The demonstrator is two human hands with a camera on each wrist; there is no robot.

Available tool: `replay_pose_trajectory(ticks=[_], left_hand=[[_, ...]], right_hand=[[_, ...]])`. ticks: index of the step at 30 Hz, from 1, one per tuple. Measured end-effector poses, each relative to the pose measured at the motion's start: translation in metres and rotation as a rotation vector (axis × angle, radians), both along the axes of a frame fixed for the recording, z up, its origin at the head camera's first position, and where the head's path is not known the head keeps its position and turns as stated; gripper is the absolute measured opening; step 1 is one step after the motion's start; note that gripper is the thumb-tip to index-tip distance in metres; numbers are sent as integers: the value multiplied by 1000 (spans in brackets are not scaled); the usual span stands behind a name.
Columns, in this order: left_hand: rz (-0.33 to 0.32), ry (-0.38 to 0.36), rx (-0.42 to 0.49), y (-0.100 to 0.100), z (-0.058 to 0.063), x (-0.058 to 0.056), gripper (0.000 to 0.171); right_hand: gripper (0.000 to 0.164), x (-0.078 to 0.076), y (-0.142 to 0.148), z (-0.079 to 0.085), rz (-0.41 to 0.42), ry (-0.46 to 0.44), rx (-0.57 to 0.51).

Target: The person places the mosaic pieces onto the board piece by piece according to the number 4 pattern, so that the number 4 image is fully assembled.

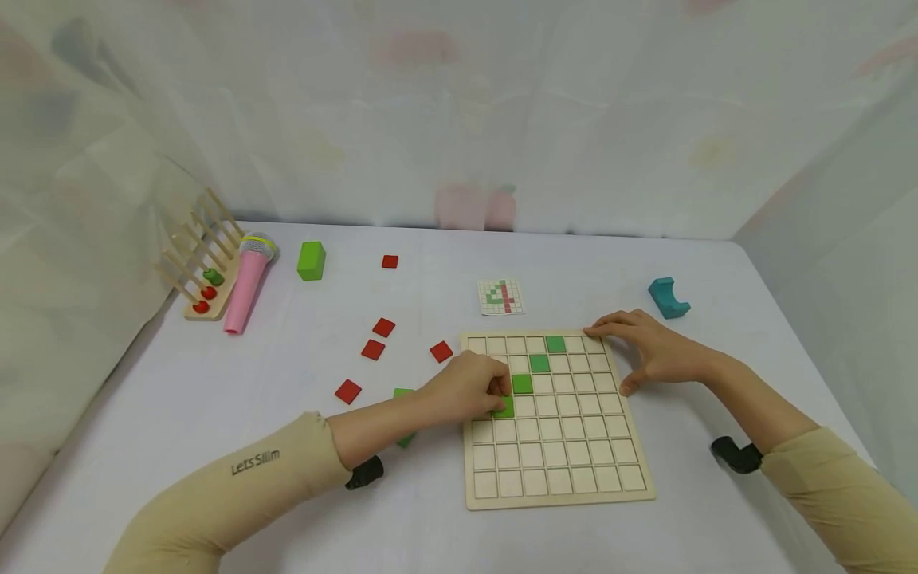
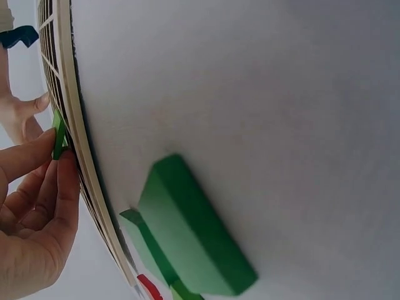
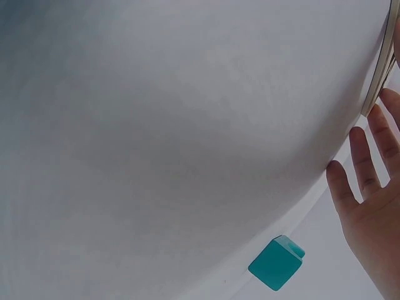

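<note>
My left hand [image 1: 468, 387] pinches a green square tile [image 1: 505, 408] between thumb and finger at the left side of the wooden grid board [image 1: 559, 504]. In the left wrist view the tile [image 2: 59, 134] stands tilted in the fingertips, over the board. Three more green tiles [image 1: 523, 384] lie in cells, forming a diagonal up to the top row. My right hand [image 1: 663, 351] rests at the board's upper right corner, its fingers spread and touching the edge. Beyond the board lies a small pattern card [image 1: 500, 297] with green and red squares.
Several red tiles [image 1: 373, 349] lie left of the board. Green tiles [image 2: 197, 231] sit under the left forearm. A green block [image 1: 311, 261], pink microphone [image 1: 247, 283] and peg stand [image 1: 211, 279] are at the back left. A teal curved block [image 1: 668, 298] lies at right.
</note>
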State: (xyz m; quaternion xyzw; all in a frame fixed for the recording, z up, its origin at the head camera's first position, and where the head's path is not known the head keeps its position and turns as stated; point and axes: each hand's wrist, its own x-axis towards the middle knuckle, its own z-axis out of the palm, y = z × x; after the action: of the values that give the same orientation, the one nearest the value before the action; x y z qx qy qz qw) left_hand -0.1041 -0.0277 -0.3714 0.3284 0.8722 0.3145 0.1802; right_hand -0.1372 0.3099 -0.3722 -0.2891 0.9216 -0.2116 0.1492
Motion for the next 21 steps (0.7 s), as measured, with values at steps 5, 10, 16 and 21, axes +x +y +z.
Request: replay_pose_trajectory(ticks=[5,10,16,21], left_hand=[[-1,11,-4,1,0,1,7],[3,13,-21,2,0,1,7],[17,1,-45,4,1,0,5],[27,5,-45,4,2,0,7]], right_hand=[[96,0,0,0,-5,-7,-1],[96,1,0,0,-7,-8,-6],[95,1,0,-1,0,-5,-14],[95,1,-1,1,2,-2,-18]])
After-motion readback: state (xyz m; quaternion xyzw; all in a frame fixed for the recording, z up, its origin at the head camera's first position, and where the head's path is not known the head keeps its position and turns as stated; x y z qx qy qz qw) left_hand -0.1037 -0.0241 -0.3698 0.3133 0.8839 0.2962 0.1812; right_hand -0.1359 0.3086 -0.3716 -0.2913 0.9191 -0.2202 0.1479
